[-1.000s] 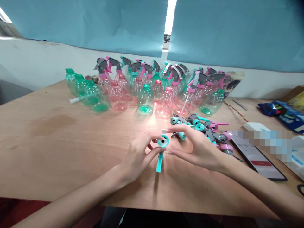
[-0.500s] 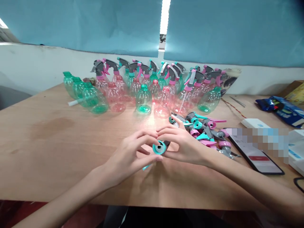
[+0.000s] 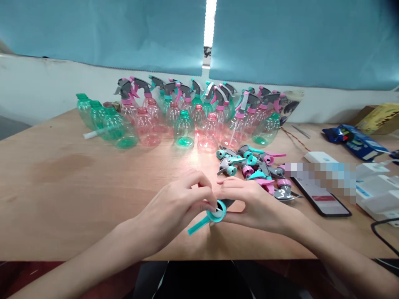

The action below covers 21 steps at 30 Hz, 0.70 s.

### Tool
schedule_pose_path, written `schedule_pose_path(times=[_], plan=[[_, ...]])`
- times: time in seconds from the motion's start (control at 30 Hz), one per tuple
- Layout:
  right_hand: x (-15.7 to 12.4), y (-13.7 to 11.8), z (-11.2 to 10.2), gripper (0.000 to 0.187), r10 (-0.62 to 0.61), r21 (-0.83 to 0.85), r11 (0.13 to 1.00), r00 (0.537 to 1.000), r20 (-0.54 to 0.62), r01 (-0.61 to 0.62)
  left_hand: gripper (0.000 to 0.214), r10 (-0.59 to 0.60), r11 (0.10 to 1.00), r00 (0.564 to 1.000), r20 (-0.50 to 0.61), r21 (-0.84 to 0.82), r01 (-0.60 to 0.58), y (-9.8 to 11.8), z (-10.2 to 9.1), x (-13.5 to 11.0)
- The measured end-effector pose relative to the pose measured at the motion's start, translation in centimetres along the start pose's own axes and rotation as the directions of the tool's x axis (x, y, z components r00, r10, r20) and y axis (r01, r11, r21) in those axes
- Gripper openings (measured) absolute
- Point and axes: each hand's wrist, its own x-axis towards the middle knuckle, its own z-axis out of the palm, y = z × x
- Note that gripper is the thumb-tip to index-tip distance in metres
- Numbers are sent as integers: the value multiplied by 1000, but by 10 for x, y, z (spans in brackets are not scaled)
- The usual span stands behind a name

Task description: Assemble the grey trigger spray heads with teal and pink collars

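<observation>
Grey-and-turquoise plastic spray head (image 3: 219, 215) is held over the light wooden tabletop (image 3: 77, 211). Left hand (image 3: 182, 203) now pinches tight at its opening, no longer spanning the rim; can't tell what's pinched. Right hand (image 3: 254, 203), half-curled, grips the body. Work's likely inside now.

Can't read a single word, tbh. Just smudgy white lettering on the blue packet (image 3: 358, 143) and blurry dark marks on the yellow package (image 3: 375, 119).

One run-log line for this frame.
left hand: touching spray head, collar end | right hand: holding spray head | loose spray heads: piled right | bottles: grouped behind
</observation>
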Motion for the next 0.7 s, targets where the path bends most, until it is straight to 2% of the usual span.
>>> schedule_pose_path(times=[0.17,0.27,0.37,0.5,0.6,0.7], plan=[[-19,9,-8,13,131,7,991,984,-120,-132,18,59,997,994,-91,-33,-63,7,-5,-9],[-32,15,-11,7,270,45,963,937,-220,-267,16,3,999,982,-187,-42,-11,8,-8,-20],[-39,10,-4,10,382,170,921,901,-206,-351,13,-60,998,948,-312,-35,52,6,0,-25],[-36,-3,12,11,370,280,907,913,-169,-316,20,14,1000,927,-376,13,-9,10,23,-16],[-32,-9,18,15,356,309,909,907,-225,-280,24,99,995,930,-353,58,-84,15,36,-8],[-33,-9,23,15,371,327,905,883,-288,-273,19,127,991,926,-356,85,-103,18,43,-5]])
